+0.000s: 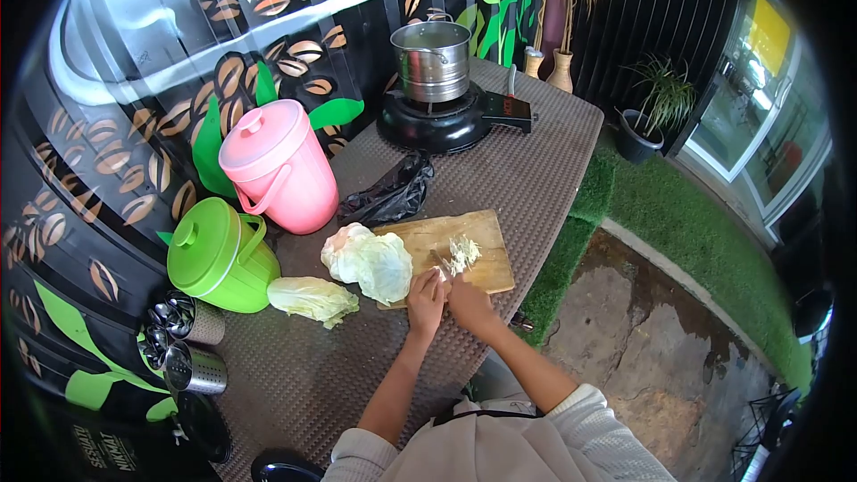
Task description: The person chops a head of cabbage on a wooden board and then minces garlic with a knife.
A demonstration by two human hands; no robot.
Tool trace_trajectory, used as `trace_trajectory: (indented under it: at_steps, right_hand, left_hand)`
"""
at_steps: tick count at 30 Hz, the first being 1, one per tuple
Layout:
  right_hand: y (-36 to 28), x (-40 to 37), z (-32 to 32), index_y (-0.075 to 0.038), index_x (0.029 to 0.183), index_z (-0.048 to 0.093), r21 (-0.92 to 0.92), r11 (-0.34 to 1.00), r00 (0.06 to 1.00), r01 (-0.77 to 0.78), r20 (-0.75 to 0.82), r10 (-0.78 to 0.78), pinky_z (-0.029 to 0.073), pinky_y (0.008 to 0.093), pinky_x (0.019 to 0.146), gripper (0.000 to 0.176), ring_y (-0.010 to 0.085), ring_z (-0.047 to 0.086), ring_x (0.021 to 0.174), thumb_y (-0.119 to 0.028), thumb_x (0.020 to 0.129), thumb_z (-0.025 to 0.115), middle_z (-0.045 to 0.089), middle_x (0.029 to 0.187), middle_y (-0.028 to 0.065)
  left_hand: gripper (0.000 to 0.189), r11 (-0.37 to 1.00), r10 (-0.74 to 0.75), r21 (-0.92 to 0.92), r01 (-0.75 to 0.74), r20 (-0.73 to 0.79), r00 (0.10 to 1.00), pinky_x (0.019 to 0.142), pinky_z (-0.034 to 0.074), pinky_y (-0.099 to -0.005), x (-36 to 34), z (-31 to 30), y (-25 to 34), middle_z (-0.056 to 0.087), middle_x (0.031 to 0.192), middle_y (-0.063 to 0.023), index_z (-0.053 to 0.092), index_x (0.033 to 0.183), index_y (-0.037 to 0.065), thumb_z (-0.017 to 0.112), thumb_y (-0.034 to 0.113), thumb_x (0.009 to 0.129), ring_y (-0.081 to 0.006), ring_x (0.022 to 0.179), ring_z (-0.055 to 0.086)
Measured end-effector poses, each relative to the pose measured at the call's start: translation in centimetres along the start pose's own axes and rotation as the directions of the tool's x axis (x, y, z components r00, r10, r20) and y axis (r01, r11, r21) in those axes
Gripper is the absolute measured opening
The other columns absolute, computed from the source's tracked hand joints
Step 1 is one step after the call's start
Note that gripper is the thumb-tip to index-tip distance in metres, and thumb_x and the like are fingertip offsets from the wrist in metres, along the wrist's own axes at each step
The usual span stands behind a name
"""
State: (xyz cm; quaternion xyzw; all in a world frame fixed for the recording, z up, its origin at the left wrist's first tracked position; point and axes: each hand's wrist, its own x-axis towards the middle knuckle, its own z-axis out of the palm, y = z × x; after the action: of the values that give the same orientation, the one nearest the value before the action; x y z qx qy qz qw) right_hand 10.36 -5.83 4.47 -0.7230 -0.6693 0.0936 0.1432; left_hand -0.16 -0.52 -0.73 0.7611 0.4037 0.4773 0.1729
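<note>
My left hand (pixel 427 298) is at the near edge of a wooden cutting board (pixel 411 230), its fingers closed on a small whitish piece of food (pixel 440 274). Right beside it, my right hand (pixel 470 305) is wrapped round a knife (pixel 436 257); only a little of the thin blade shows and the handle is hidden. Finely chopped pale pieces (pixel 464 253) lie on the board just beyond my fingers. Left of my hands rests a pale green head of cabbage (pixel 370 261), partly over the board. A longer napa cabbage (pixel 312 299) lies on the table further left.
A pink lidded jug (pixel 284 170) and a green one (pixel 228 259) stand at the left. Behind the board lies a black plastic bag (pixel 393 192). A steel pot (pixel 432 62) sits on a black gas stove (pixel 433 125). Metal utensil holders (pixel 196 368) stand at lower left.
</note>
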Motion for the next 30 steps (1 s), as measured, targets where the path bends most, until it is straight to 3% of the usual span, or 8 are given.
trace_trajectory:
  at_steps: [4, 7, 10, 14, 16, 23, 25, 30]
  right_hand:
    - [-1.1, -1.7, 2.4, 0.0, 0.096, 0.045, 0.07, 0.978, 0.979, -0.195, -0.047, 0.199, 0.057, 0.0406, 0.056, 0.02, 0.0333, 0.069, 0.068, -0.015, 0.089, 0.056, 0.067, 0.078, 0.02]
    - [-1.3, -2.1, 3.0, 0.0, 0.095, 0.045, 0.022, 0.973, 0.973, -0.232, -0.006, 0.232, 0.057, 0.0377, 0.053, 0.019, 0.0322, 0.069, 0.066, -0.013, 0.088, 0.056, 0.066, 0.078, 0.02]
    - [-0.9, -1.9, 5.3, 0.001, 0.095, 0.045, -0.144, 0.977, 0.985, -0.158, -0.096, 0.145, 0.057, 0.0376, 0.053, 0.019, 0.0316, 0.07, 0.068, -0.012, 0.087, 0.056, 0.066, 0.077, 0.0181]
    - [-0.4, 0.6, 4.8, -0.002, 0.094, 0.046, -0.111, 0.983, 0.985, -0.146, -0.112, 0.134, 0.057, 0.0352, 0.053, 0.016, 0.0272, 0.07, 0.063, -0.017, 0.092, 0.052, 0.067, 0.071, 0.0135]
    - [-0.1, 1.9, 3.3, 0.005, 0.1, 0.046, 0.019, 0.992, 0.992, -0.126, -0.003, 0.126, 0.057, 0.0399, 0.058, 0.022, 0.0341, 0.069, 0.07, -0.011, 0.087, 0.056, 0.064, 0.075, 0.0137]
    - [-0.2, -0.1, 1.2, 0.005, 0.103, 0.045, -0.011, 1.0, 0.998, 0.0, 0.056, 0.001, 0.057, 0.0455, 0.066, 0.025, 0.0381, 0.069, 0.072, -0.015, 0.09, 0.054, 0.065, 0.076, 0.0179]
    - [-1.4, -1.1, 1.3, 0.003, 0.1, 0.045, 0.167, 0.959, 0.973, -0.23, 0.018, 0.23, 0.057, 0.0434, 0.062, 0.023, 0.0365, 0.068, 0.067, -0.016, 0.09, 0.053, 0.064, 0.07, 0.0156]
    - [-1.2, -1.7, 5.1, 0.0, 0.097, 0.045, -0.05, 0.975, 0.975, -0.218, -0.056, 0.216, 0.057, 0.0395, 0.058, 0.018, 0.033, 0.069, 0.067, -0.015, 0.09, 0.053, 0.065, 0.068, 0.0156]
  left_hand:
    - [0.017, 0.999, -0.012, -0.035, 0.012, 0.0, 1.0, 0.087, 0.05, -0.0369, 0.1, -0.1, 0.1, 0.066, 0.105, -0.0149, 0.069, 0.099, -0.005, 0.063, -0.001, 0.084, -0.0301, 0.098, 0.061]
    - [0.017, 1.0, -0.002, -0.022, 0.002, -0.006, 1.0, 0.087, 0.05, -0.0371, 0.2, -0.1, 0.0, 0.067, 0.104, -0.0152, 0.069, 0.1, -0.005, 0.064, -0.001, 0.084, -0.0306, 0.098, 0.061]
    - [0.017, 1.0, 0.003, -0.023, -0.003, 0.0, 1.0, 0.086, 0.05, -0.0369, 0.3, 0.0, 0.0, 0.067, 0.104, -0.0151, 0.069, 0.099, -0.006, 0.065, -0.001, 0.083, -0.0304, 0.098, 0.062]
    - [0.018, 0.999, 0.001, -0.032, -0.002, -0.004, 1.0, 0.086, 0.051, -0.0369, 0.1, 0.0, -0.2, 0.067, 0.104, -0.015, 0.069, 0.099, -0.006, 0.066, 0.0, 0.083, -0.0301, 0.097, 0.062]
    - [0.017, 0.999, -0.012, -0.044, 0.012, 0.005, 1.0, 0.086, 0.051, -0.037, 0.1, -0.1, -0.3, 0.067, 0.105, -0.0151, 0.069, 0.099, -0.006, 0.066, 0.001, 0.083, -0.0302, 0.097, 0.062]
    - [0.017, 0.999, -0.021, -0.029, 0.021, -0.003, 1.0, 0.086, 0.051, -0.037, 0.1, -0.2, -0.1, 0.068, 0.106, -0.0147, 0.069, 0.1, -0.004, 0.066, 0.002, 0.084, -0.0296, 0.098, 0.062]
    - [0.017, 0.999, -0.022, -0.04, 0.022, -0.003, 1.0, 0.087, 0.05, -0.0369, 0.1, -0.2, -0.3, 0.068, 0.106, -0.0149, 0.069, 0.1, -0.004, 0.065, 0.002, 0.084, -0.0296, 0.098, 0.062]
    - [0.018, 0.999, -0.021, -0.044, 0.022, 0.03, 0.999, 0.089, 0.049, -0.0379, -0.1, 0.0, -0.8, 0.067, 0.106, -0.0177, 0.069, 0.101, -0.005, 0.063, 0.001, 0.085, -0.0318, 0.1, 0.061]
